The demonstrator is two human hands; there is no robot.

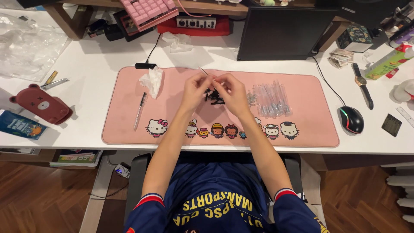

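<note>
Frame centre, above the pink mat (129,129): left hand (195,88) pinched a thin clear tube (202,71), its tip poking up-left. Right hand (233,92) met it, fingers closed on something too small to tell. Black bits (214,97) lay beneath, half hidden. Best done with wrists braced and the parts kept low over the mat. Spare tubes (271,99) lay right.

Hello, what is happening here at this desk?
A person sits at a white desk with both hands together over a pink mat. The left hand and right hand hold a thin clear tube above a pile of small black parts. More clear tubes lie to the right.
</note>
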